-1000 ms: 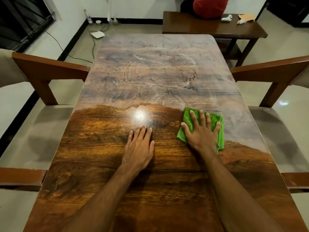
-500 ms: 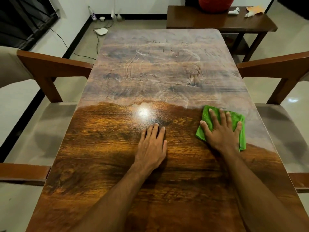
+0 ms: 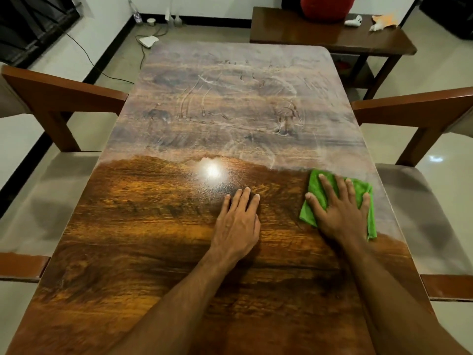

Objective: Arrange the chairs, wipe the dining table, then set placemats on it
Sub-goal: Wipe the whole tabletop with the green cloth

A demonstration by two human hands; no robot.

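The long wooden dining table [image 3: 158, 252] fills the view; its near half is dark and glossy, its far half is dusty grey with smear marks. A green cloth [image 3: 316, 187] lies near the right edge at the border of the dusty part. My right hand [image 3: 339, 210] presses flat on the cloth, fingers spread. Palm down on the bare wood at the table's middle rests my left hand [image 3: 236, 224], holding nothing. Wooden chairs stand tucked in on the left [image 3: 64, 98] and on the right [image 3: 419, 108]. No placemats are in view.
A dark side table [image 3: 320, 34] stands beyond the far right corner with a red object [image 3: 327, 6] and small white items on it. Cables and a white device [image 3: 148, 41] lie on the floor at the far left by the wall.
My right hand has slid the green cloth to the right, toward the table's right edge, widening the dark wiped area. My left hand stays flat on the wood.
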